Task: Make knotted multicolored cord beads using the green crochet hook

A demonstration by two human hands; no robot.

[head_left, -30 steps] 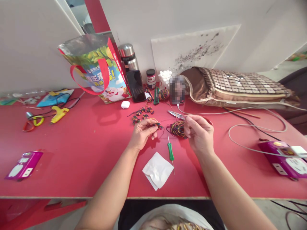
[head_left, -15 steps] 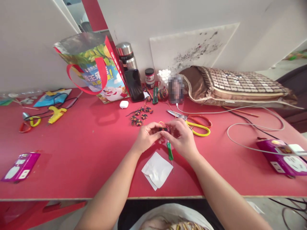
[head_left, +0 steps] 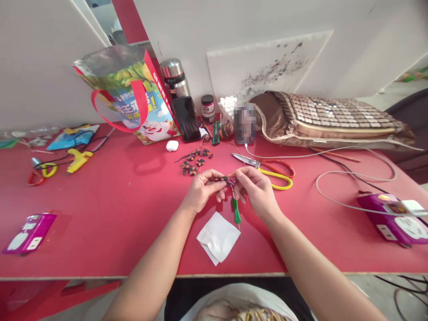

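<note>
Between the thumb and fingers of my left hand (head_left: 204,189) is a small dark multicoloured piece of knotted cord (head_left: 224,179). My right hand (head_left: 254,189) pinches an orange strand of cord (head_left: 233,174) that runs to this piece. A green-handled tool (head_left: 236,210) with a thin metal shaft lies on the red table just below my hands. Beside it rests a folded white tissue (head_left: 219,238). Beyond my left hand lie several small multicoloured knotted cord pieces (head_left: 193,170). Scissors (head_left: 264,167) with red and yellow handles lie behind my right hand.
Along the back stand a colourful bag (head_left: 133,102), a steel flask (head_left: 175,78), a black phone (head_left: 185,119), a jar (head_left: 207,108) and a sequined cushion (head_left: 334,116). A glue gun (head_left: 78,159) lies left. Purple power strips (head_left: 28,232) sit at both sides; a white cable (head_left: 334,173) loops right.
My right hand has shifted slightly, its fingers now apart from the left ones, with the orange strand between. More of the knotted piece shows. The objects on the table stay put.
</note>
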